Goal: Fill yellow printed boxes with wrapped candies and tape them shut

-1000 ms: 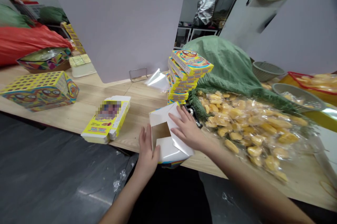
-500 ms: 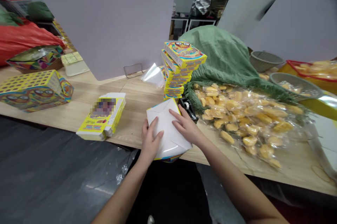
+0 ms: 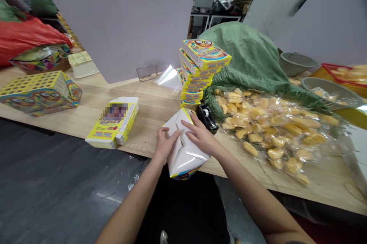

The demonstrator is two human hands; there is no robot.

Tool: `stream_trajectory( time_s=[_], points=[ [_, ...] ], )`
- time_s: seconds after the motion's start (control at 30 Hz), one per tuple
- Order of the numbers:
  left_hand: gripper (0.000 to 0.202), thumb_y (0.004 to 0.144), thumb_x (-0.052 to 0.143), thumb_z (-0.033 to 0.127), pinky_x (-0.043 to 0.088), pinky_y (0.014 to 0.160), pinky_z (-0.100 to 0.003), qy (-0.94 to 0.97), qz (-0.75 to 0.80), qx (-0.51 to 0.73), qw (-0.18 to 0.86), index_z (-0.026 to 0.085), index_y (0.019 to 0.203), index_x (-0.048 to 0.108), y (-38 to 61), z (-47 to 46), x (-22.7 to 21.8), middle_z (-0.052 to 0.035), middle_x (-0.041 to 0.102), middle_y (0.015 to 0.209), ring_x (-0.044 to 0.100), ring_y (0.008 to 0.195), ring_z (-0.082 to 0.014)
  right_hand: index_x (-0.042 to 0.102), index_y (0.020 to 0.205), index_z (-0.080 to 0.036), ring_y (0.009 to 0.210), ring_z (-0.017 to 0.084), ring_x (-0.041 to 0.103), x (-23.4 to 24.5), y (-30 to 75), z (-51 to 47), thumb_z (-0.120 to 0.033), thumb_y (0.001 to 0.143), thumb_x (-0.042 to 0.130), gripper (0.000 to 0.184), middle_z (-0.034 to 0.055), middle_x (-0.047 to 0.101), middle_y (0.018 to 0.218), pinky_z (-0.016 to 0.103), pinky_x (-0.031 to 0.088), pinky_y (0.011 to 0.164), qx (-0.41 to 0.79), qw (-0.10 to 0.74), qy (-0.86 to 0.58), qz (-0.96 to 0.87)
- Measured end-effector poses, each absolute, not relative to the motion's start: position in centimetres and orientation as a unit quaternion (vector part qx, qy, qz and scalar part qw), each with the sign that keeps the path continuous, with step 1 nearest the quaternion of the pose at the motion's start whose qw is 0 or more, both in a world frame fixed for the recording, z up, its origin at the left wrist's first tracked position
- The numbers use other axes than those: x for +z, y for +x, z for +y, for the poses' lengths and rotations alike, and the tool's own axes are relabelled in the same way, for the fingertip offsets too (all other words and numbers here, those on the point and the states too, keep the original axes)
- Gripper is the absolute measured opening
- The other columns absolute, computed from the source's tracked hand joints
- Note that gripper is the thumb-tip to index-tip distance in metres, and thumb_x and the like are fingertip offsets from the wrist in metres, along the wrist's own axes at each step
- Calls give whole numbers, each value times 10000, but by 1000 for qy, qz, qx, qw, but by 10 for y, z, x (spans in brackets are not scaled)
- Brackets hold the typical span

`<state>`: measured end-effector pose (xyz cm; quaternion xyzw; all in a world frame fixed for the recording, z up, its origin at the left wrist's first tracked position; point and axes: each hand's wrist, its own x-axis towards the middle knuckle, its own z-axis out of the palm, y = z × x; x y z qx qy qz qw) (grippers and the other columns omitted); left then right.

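Note:
A cardboard box (image 3: 186,160) with white flaps on top and yellow and blue printed sides is between my hands at the table's front edge. The flaps overlap, and a narrow dark gap shows between them. My left hand (image 3: 166,143) grips the box's left side, its thumb lying on a flap. My right hand (image 3: 202,137) holds the right side with its fingers stretched over the flaps. Just behind the right hand is a black tape dispenser (image 3: 210,120). What is inside the box is hidden.
Behind the box rises a stack of yellow printed boxes (image 3: 205,55). Flattened cartons (image 3: 113,123) lie left, near a long yellow box (image 3: 43,93). Right, bagged yellow pieces (image 3: 275,122) spill from a green sack (image 3: 243,53). Baskets (image 3: 329,91) stand farther right.
The box has tilted and turned a little, and its flaps have shifted, showing a dark gap. My left thumb has moved inward over the flaps. The camera view has shifted slightly.

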<state>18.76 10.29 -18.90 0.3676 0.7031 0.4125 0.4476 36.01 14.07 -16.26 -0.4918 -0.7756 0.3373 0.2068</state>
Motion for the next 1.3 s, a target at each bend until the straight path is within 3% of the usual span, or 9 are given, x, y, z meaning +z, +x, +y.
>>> stream_trajectory(
  time_s=[0.1,0.27,0.6,0.7,0.87,1.03,1.1,1.2,1.3],
  points=[
    [845,575,815,469,326,1051,-431,376,723,408,411,191,1270,424,193,107,-194,-140,420,1308,386,1258,-290,520,1350,-184,1449,252,141,-164,362,142,-244,879,483,476,117,164,1572,452,198,1157,342,208,-490,-774],
    [502,832,596,384,246,1116,-401,421,662,429,448,239,1300,485,193,97,-198,-108,403,1363,330,1327,-242,540,1332,-210,1446,252,159,-166,365,144,-250,871,498,465,99,185,1569,461,202,1155,360,218,-490,-763],
    [585,673,724,196,283,1106,-429,450,704,399,378,227,1225,532,191,108,-205,-97,440,1263,386,1274,-262,575,1299,-202,1437,253,198,-171,363,143,-212,841,502,463,102,215,1559,454,213,1156,374,254,-500,-739],
    [728,655,767,259,299,1101,-424,427,703,434,367,212,1299,433,190,107,-207,-114,432,1337,376,1298,-267,591,1284,-203,1431,262,220,-171,365,145,-254,839,518,454,100,240,1550,444,207,1162,385,271,-503,-725],
    [817,761,689,441,469,948,-403,304,630,492,518,219,1401,230,196,106,-202,-148,500,1322,565,1129,-249,503,1363,-215,1420,247,250,-174,370,147,-327,859,476,517,101,286,1529,460,193,1162,406,319,-522,-678],
    [938,586,822,377,296,1113,-450,439,681,469,353,178,1362,334,202,120,-193,-158,420,1397,363,1334,-312,402,1417,-256,1420,226,238,-183,374,146,-292,840,466,582,60,301,1524,477,148,1173,387,372,-530,-656],
    [911,641,777,385,330,1091,-462,437,650,479,396,186,1387,293,199,126,-183,-157,423,1397,388,1320,-312,376,1426,-254,1416,231,245,-185,375,144,-292,845,454,588,57,314,1517,482,146,1173,381,384,-539,-646],
    [841,745,671,352,441,995,-457,407,522,480,576,225,1429,196,186,131,-165,-136,440,1397,490,1237,-290,297,1461,-243,1421,236,226,-186,374,139,-308,873,417,604,63,292,1526,495,142,1174,360,397,-540,-648],
    [943,687,728,290,433,1005,-457,451,492,441,600,238,1447,172,172,132,-151,-124,400,1432,468,1252,-294,203,1492,-235,1438,233,174,-185,368,128,-301,892,386,630,64,223,1551,500,137,1177,322,411,-540,-660]
  ],
)
